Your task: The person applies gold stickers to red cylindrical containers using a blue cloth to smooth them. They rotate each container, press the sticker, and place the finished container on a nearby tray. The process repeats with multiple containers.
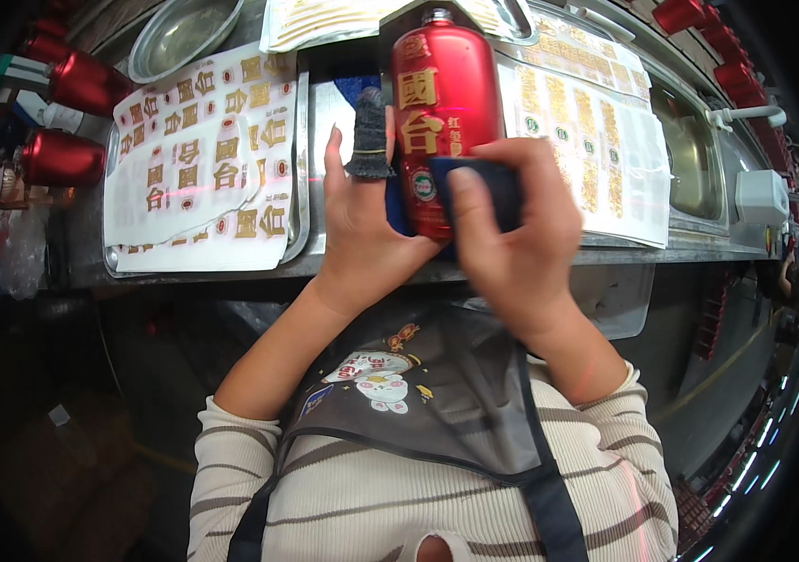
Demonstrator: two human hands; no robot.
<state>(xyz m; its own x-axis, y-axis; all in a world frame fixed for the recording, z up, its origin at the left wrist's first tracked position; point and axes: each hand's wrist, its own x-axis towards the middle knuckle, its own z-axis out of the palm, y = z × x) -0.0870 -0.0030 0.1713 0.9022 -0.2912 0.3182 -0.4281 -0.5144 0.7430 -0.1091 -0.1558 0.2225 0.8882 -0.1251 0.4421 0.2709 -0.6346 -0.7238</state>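
Observation:
A glossy red bottle (pixel 451 84) with gold lettering and a metal-coloured neck lies with its neck away from me. My left hand (pixel 362 220) braces it at the near left, thumb across its base and some fingers stretched along its side. A dark fabric sleeve (pixel 372 136), banded with elastic, covers one of those fingers. My right hand (pixel 526 220), slightly blurred, is closed round a dark blue pad (pixel 495 195) and presses it on the bottle's lower right face. Blue cloth (pixel 352 89) shows beside the bottle; the rest is hidden.
Sheets of gold lettering decals (pixel 202 169) lie on a metal tray at left, and more decal sheets (pixel 587 140) at right. A metal bowl (pixel 174 42) stands at the far left. Several red bottles (pixel 62 157) line the left edge. A water-filled basin (pixel 694 159) lies at right, beside a white jug (pixel 761 197).

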